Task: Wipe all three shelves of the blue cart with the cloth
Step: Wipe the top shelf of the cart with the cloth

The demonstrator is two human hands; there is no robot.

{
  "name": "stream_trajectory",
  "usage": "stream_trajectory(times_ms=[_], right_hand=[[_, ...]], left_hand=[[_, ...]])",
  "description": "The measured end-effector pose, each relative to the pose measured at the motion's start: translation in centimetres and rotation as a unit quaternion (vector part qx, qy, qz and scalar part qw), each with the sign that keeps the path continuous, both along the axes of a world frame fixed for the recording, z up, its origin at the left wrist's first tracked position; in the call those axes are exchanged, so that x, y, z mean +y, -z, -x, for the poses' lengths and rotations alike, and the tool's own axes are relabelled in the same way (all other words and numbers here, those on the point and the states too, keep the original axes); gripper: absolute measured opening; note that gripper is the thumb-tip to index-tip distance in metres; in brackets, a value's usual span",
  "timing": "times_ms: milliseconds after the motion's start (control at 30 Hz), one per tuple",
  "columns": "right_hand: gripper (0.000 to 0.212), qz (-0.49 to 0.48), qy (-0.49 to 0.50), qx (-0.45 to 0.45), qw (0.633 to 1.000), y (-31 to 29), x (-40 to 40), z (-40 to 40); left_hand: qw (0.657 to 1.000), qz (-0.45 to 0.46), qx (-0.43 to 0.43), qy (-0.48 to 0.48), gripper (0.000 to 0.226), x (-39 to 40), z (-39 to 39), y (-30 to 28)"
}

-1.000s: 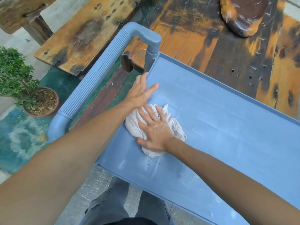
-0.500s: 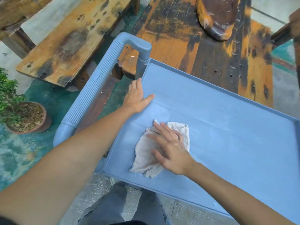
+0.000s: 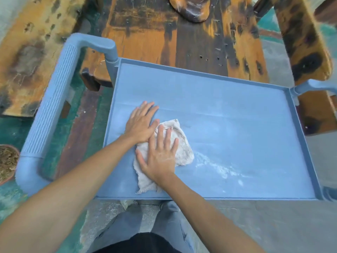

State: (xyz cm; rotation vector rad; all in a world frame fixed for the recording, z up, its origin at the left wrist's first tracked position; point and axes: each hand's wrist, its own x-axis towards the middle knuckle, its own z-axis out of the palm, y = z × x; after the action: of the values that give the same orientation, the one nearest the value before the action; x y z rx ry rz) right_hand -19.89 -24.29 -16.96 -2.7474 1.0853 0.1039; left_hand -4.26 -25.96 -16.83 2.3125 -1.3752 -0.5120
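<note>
Right hand [image 3: 160, 157] presses the cloth [image 3: 182, 148], lengthwise near-to-far, onto the shelf [image 3: 237, 110].

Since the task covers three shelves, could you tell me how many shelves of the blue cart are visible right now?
1: the top shelf, where the right hand presses the cloth and the left hand lies flat beside it. Any lower shelves are hidden beneath it.

**Weathered wood on painted ground**

I see worn wooden benches [image 3: 191, 39], stained orange and black, on a floor [image 3: 11, 128] painted teal with grey concrete [image 3: 273, 225] nearer me. A potted plant's soil [image 3: 6, 161] shows at left. Daylight is soft.
</note>
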Motion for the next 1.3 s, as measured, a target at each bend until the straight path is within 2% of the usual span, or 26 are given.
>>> stream_trajectory(times_ms=[133, 300, 433, 533, 667, 833, 1100, 1200, 1300], right_hand=[[0.08, 0.002, -0.087, -0.021, 0.996, 0.4, -2.7, 3.5], [0.074, 0.024, -0.114, -0.035, 0.993, 0.5, -6.7, 8.5], [0.073, 0.03, -0.124, -0.033, 0.991, 0.2, -9.1, 10.9], [0.072, 0.017, -0.13, -0.041, 0.99, 0.2, -9.2, 10.9], [0.073, 0.006, -0.148, -0.023, 0.989, 0.7, -10.4, 12.1], [0.07, 0.003, -0.176, 0.002, 0.984, 0.4, -14.5, 15.8], [0.067, 0.025, -0.151, -0.014, 0.988, 0.3, -22.9, 24.9], [0.069, 0.022, -0.112, -0.009, 0.993, 0.1, -26.0, 28.3], [0.07, 0.007, -0.043, 0.002, 0.999, -0.4, -28.8, 31.2]], left_hand=[[0.996, -0.037, -0.082, 0.002, 0.068, 0.4, 0.6, 0.5], [0.991, -0.068, -0.112, 0.002, 0.082, 0.2, 0.9, 0.2], [0.991, -0.098, -0.083, -0.024, 0.065, -1.5, 3.2, -1.5], [0.994, -0.093, -0.062, 0.012, 0.049, -3.9, 7.9, -3.4], [0.989, -0.133, -0.062, 0.036, 0.05, -6.9, 13.1, -4.4], [0.992, -0.113, -0.05, 0.025, 0.039, -9.7, 15.1, -4.2], [0.994, -0.073, -0.034, 0.075, 0.038, -15.3, 22.3, -3.4], [0.992, -0.071, -0.02, 0.105, 0.041, -17.9, 25.4, -3.4], [0.993, -0.082, -0.032, 0.074, 0.038, -19.9, 27.5, -3.6]])
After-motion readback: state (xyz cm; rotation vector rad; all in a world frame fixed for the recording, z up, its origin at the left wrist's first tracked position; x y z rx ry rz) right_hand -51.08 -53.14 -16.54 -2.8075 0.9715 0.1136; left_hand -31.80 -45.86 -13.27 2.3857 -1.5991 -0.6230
